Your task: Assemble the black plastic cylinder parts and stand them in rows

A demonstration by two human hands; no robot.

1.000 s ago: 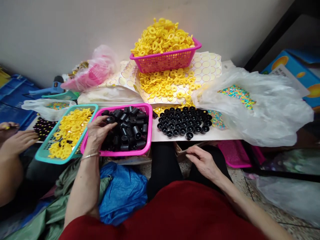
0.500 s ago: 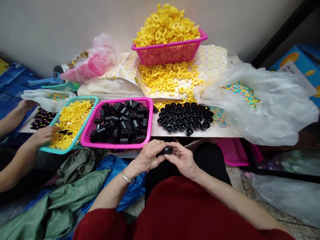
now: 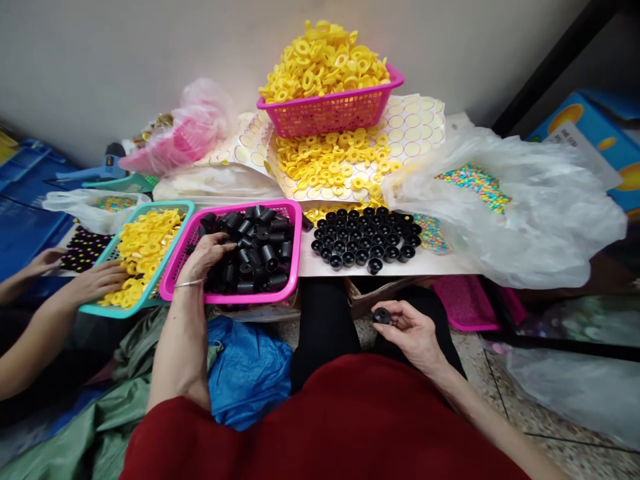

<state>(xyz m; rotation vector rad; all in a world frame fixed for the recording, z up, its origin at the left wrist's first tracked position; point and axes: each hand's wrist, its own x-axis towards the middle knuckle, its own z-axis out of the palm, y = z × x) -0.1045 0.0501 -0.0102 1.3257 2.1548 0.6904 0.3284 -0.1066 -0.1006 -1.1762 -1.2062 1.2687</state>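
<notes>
My left hand (image 3: 203,255) reaches into the near pink basket (image 3: 297,250) and rests among the loose black caps (image 3: 260,250); whether it grips one is hidden. My right hand (image 3: 410,328) is over my lap, below the table edge, pinching one black cap (image 3: 382,315) between thumb and fingers. Several black caps (image 3: 367,239) stand upright in rows on the white table just right of the basket.
A teal basket of yellow rings (image 3: 137,250) sits left of the pink one, with another person's hand (image 3: 97,281) on it. Further back are a pink basket heaped with yellow rings (image 3: 325,110), loose rings on sticker sheets (image 3: 333,163), and a clear bag of coloured beads (image 3: 500,200).
Half a second ago both hands held one black cap together over my lap. My left hand has gone back into the pink basket; my right hand keeps the cap, moved right.
</notes>
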